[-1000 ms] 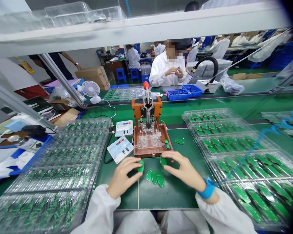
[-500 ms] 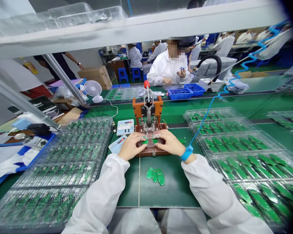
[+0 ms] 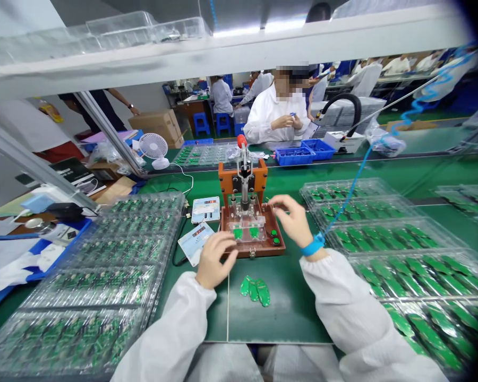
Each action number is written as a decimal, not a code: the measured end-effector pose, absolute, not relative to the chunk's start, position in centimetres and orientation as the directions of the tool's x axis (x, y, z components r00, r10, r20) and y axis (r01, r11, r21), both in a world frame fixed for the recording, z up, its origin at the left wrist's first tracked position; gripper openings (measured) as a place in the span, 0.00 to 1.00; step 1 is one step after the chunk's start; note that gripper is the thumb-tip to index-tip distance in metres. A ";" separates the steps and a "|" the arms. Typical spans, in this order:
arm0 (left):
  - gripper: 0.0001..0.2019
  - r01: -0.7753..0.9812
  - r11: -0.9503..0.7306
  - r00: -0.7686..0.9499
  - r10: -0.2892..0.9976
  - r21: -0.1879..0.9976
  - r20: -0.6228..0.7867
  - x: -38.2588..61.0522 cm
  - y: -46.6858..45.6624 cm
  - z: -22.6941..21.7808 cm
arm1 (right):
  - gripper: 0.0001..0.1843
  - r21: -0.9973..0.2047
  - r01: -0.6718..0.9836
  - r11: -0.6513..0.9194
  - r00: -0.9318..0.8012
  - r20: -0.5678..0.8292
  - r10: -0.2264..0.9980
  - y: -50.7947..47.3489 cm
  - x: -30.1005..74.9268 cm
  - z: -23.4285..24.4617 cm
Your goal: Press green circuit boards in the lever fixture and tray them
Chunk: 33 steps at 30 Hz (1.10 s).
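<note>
A test fixture [image 3: 244,178] with an orange frame and a red-knobbed lever stands before me on its brown base. Two green circuit boards [image 3: 254,232] sit in it under a clear plate. My left hand [image 3: 217,259] hovers at the base's front left, fingers apart and holding nothing. To the right of the fixture my right hand [image 3: 291,218] is raised above the base's right side, fingers curved and spread, with nothing in them. Two green push buttons [image 3: 275,240] show just below it. Several loose green boards [image 3: 255,290] overlap on the bench in front.
Stacked clear trays of boards [image 3: 103,254] flank the left side; more board trays [image 3: 414,265] lie on the right. Two small display meters [image 3: 205,209] stand left of the fixture. A blue coiled cord [image 3: 354,180] runs to my right wristband. A co-worker [image 3: 276,114] sits opposite.
Both hands have left the boards in the fixture. The left moved down and slightly left, the right moved up and right, uncovering the green buttons.
</note>
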<state>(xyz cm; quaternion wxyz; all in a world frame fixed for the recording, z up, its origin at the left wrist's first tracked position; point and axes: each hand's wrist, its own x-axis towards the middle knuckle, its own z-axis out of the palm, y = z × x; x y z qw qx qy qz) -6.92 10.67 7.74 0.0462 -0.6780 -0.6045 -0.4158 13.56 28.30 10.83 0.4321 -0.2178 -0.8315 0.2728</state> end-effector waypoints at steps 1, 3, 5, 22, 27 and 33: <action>0.08 0.854 -0.306 -0.050 0.757 0.420 0.652 -6.2 10.0 7.2 | 0.14 -0.655 0.134 0.744 -0.462 0.623 0.631 29.0 13.3 12.0; 0.09 0.840 -0.418 0.090 0.737 0.347 0.670 -4.8 8.9 6.2 | 0.15 -0.658 0.127 0.742 -0.342 0.673 0.656 30.9 12.1 15.1; 0.11 0.823 -0.495 0.222 0.731 0.279 0.645 -3.7 8.3 5.5 | 0.15 -0.631 0.086 0.771 -0.274 0.729 0.627 33.0 9.9 18.8; 0.07 0.795 -0.523 0.236 0.733 0.306 0.638 -3.4 8.7 4.4 | 0.19 -0.296 -0.089 0.951 -0.485 0.847 0.219 22.0 10.7 27.7; 0.07 0.797 -0.514 0.229 0.742 0.317 0.630 -3.4 8.7 4.5 | 0.21 -0.300 -0.063 0.952 -0.492 0.839 0.232 20.9 11.6 24.6; 0.07 0.793 -0.512 0.224 0.749 0.330 0.624 -3.3 8.7 4.6 | 0.25 -0.324 -0.069 0.943 -0.464 0.848 0.257 20.6 11.3 22.2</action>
